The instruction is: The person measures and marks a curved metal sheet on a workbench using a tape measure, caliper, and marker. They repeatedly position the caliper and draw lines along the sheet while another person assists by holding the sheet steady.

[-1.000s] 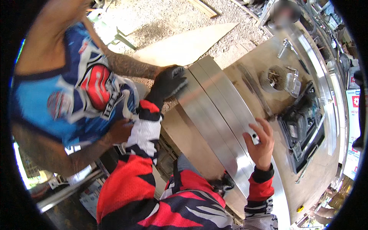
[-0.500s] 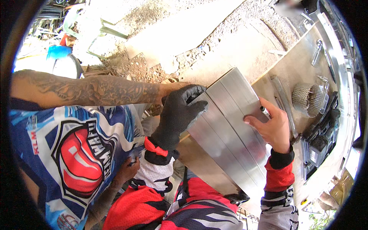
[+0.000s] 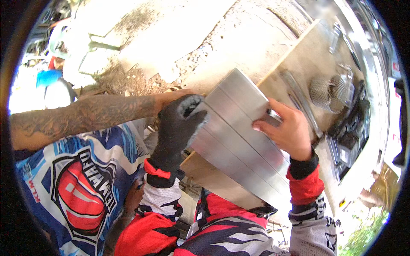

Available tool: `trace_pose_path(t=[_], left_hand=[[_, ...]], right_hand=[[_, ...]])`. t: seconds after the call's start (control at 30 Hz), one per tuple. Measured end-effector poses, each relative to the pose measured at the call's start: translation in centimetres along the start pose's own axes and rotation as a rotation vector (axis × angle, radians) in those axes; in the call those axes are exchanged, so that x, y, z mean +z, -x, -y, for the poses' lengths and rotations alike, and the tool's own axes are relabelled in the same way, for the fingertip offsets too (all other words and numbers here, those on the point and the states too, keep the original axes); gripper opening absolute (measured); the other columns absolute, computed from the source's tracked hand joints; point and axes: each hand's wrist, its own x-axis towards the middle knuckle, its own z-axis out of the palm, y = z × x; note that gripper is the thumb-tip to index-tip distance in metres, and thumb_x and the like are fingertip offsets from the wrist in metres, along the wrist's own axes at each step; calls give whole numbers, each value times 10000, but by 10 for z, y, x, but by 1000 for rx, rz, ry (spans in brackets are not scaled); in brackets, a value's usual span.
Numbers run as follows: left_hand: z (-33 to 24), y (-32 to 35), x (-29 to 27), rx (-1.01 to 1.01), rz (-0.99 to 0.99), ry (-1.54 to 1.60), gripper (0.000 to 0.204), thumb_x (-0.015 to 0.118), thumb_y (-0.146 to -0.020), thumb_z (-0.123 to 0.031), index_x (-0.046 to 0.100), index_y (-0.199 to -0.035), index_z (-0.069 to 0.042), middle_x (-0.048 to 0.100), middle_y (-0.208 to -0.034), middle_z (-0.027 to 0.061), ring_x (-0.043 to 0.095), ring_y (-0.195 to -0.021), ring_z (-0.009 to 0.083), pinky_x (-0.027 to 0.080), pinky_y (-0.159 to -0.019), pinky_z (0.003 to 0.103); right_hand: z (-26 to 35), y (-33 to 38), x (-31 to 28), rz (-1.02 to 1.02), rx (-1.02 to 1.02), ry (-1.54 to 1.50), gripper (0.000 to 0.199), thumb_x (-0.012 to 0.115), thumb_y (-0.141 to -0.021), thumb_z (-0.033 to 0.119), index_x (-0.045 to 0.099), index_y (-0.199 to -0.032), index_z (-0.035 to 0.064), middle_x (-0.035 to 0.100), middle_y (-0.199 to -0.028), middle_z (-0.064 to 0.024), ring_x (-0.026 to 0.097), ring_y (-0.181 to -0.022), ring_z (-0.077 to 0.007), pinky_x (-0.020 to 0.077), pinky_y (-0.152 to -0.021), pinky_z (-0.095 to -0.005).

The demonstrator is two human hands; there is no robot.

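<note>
Slanting from upper middle toward lower right, a folded sheet of shiny grey metal (image 3: 239, 141) with long parallel creases sits at the centre of the view, held up between two hands above the near edge of a workbench (image 3: 299, 55).

On its left edge, the person's left hand (image 3: 177, 130), in a black work glove, wraps around the sheet, fingers curled over the top face and closed on the metal. On its right side, the bare right hand (image 3: 288, 130) presses on the sheet's upper face; its fingers also pinch a small silvery object (image 3: 274, 114), too small to identify. Both wrists wear red cuffs on white and black patterned sleeves.

Beyond the gloved hand, a second person's tattooed forearm (image 3: 85, 117) reaches in from the left, and its hand (image 3: 173, 97) meets the sheet's far left corner; how that hand grips cannot be seen. This person wears a blue jersey (image 3: 72, 187) with a red and white emblem.

Farther right, the workbench carries a round wire mesh piece (image 3: 329, 87), a long metal bar (image 3: 301, 104) and a dark tool (image 3: 352, 132). Pale sunlit ground with gravel and flat boards (image 3: 179, 34) fills the top.
</note>
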Motion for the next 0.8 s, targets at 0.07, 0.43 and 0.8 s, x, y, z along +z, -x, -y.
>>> trace_pose_path(t=[0.07,0.43,0.8], left_hand=[[2,1,-1,-2,0,30,330,746,-836,-128,681,-1109,46,733,-966,106,687,-837,133,556,-771,300],[4,-105,-28,-296,738,3,526,759,-845,-131,566,-1311,19,671,-1118,86,659,-937,140,556,-784,284],[-63,-150,-12,-253,1175,-354,611,745,-712,-95,585,-1287,37,681,-1186,98,644,-1097,204,501,-992,350]], right_hand=[[0,3,2,-3,4,16,359,833,-716,324,686,-961,106,691,-851,-133,691,-796,-345,527,-670,-442],[-1,11,11,-11,186,103,314,769,-774,361,713,-923,90,727,-854,-127,719,-894,-319,578,-728,-439],[-56,68,-80,-476,175,-1117,356,665,-965,275,674,-1252,64,726,-912,-61,705,-700,-178,534,-614,-302]])
